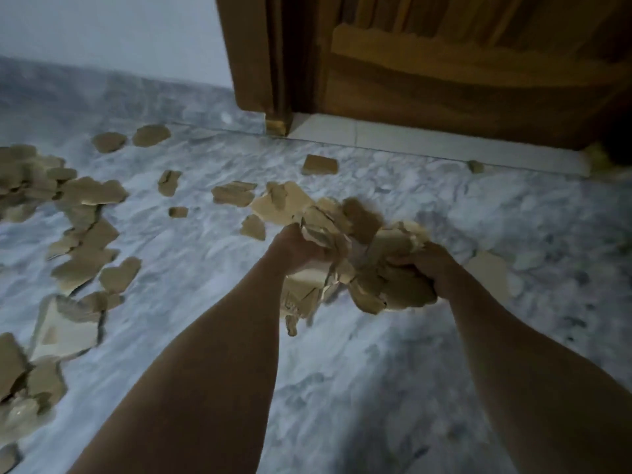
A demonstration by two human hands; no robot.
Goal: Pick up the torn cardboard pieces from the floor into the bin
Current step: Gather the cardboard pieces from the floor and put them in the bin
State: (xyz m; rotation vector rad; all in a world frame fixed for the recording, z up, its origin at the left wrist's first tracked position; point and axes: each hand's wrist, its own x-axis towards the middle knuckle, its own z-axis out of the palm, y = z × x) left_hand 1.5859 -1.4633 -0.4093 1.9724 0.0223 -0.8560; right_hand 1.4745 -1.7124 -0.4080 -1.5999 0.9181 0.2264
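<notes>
Both my hands hold one big bunch of torn cardboard pieces (359, 254) above the marble floor. My left hand (294, 251) grips the bunch from the left, and my right hand (427, 268) grips it from the right. Several brown pieces stick out above and hang below my fingers. More torn pieces lie scattered on the floor (85, 268) to the left, and smaller scraps (319, 164) lie further off near the door. One pale piece (489, 271) lies just right of my right hand. No bin is in view.
A wooden door and its frame (444, 63) stand at the top right behind a pale tiled threshold (410, 142). A white wall (102, 29) runs along the far left. Grey-white marble floor (342, 388) spreads beneath my arms.
</notes>
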